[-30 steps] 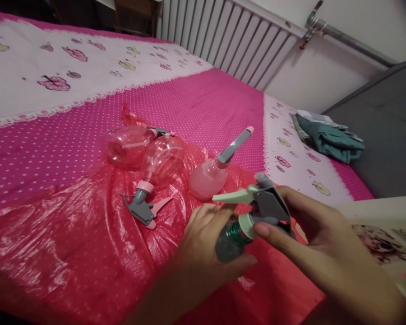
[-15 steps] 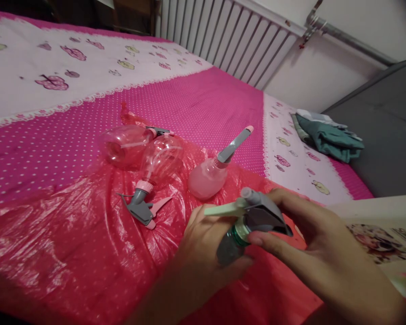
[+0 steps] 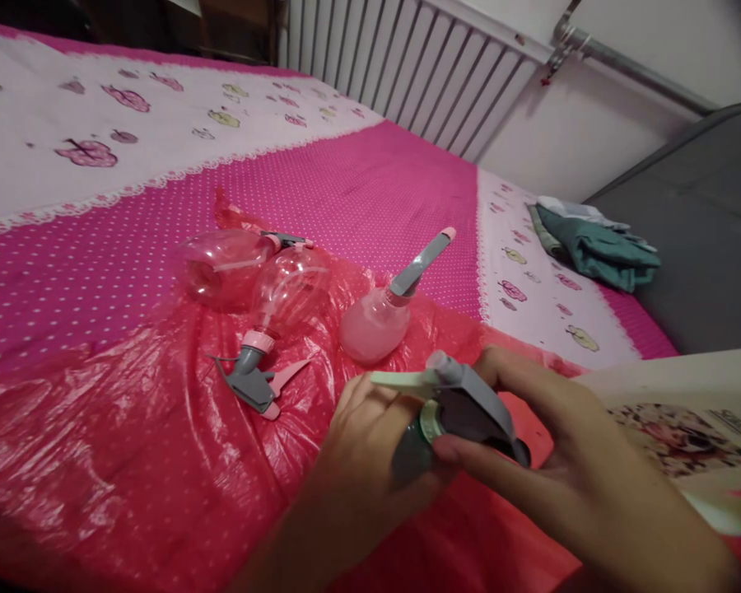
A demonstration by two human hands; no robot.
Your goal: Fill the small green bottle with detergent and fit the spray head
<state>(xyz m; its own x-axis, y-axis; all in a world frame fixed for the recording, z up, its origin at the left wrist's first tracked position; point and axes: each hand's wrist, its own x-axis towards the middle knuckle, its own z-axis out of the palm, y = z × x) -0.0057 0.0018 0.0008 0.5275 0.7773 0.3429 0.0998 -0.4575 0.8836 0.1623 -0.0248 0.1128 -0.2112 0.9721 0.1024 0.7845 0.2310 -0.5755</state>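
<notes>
My left hand (image 3: 365,449) is wrapped round the dark green body of a spray bottle (image 3: 409,453), most of which its fingers hide. On the bottle's neck is a pale green collar below a grey trigger sprayer head (image 3: 474,405) with a light green trigger. My right hand (image 3: 584,461) grips this head, thumb near the collar and fingers over the far side. Just beyond stands a pink spray bottle (image 3: 375,325), its grey head leaning up to the right. Two clear pink spray bottles, one (image 3: 293,288) in front of the other (image 3: 222,262), lie to the left.
A crinkled red plastic bag (image 3: 154,420) is spread under the bottles on a pink and white patterned bedspread (image 3: 401,177). Folded green clothes (image 3: 598,247) lie near a grey headboard (image 3: 692,239). A white radiator (image 3: 407,74) lines the wall; a printed cream surface (image 3: 673,420) is at the right.
The sprayer head has turned and tilted slightly in my right hand, and the collar faces me more. My left hand keeps its hold on the bottle. The view has shifted a little.
</notes>
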